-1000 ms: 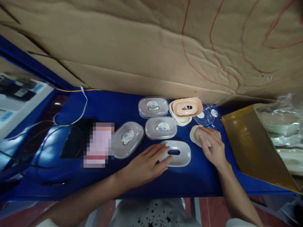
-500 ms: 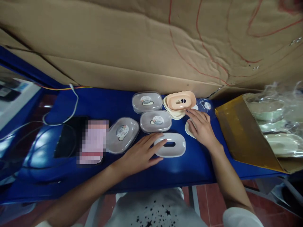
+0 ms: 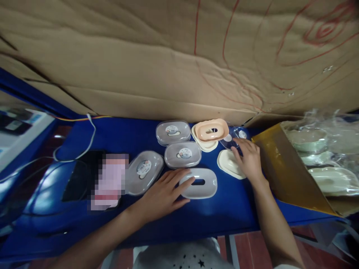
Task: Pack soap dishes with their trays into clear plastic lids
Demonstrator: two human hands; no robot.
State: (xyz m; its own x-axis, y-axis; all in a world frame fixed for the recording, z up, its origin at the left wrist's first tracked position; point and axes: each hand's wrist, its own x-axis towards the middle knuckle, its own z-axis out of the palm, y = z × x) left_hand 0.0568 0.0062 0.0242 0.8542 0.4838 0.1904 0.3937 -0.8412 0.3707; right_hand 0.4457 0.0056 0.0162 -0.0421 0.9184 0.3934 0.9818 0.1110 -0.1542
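Observation:
My left hand (image 3: 165, 192) lies over the left end of a grey soap dish (image 3: 206, 190) with a slot in its middle. Its fingers are spread, some across the dish's surface. At the right, my right hand (image 3: 250, 162) is open with fingers stretched toward a clear plastic lid (image 3: 234, 131) bearing a round sticker. Beneath that hand's thumb side is a cream-coloured tray (image 3: 230, 163). A peach soap dish (image 3: 212, 130) sits on cream pieces (image 3: 209, 145) just left of the lid. Whether the right fingertips touch the lid, I cannot tell.
Three lidded grey soap dishes (image 3: 183, 154) with stickers stand left of centre. Further left are a phone (image 3: 109, 183), a black flat object (image 3: 75, 183) and white cables (image 3: 91, 136). A cardboard box (image 3: 294, 175) of bagged dishes is at right; a cardboard sheet (image 3: 140, 74) rises behind.
My right hand has moved right, off the peach dish and toward the clear lid, uncovering more of the cream tray. My left hand stays at the grey dish. The view has tilted upward slightly.

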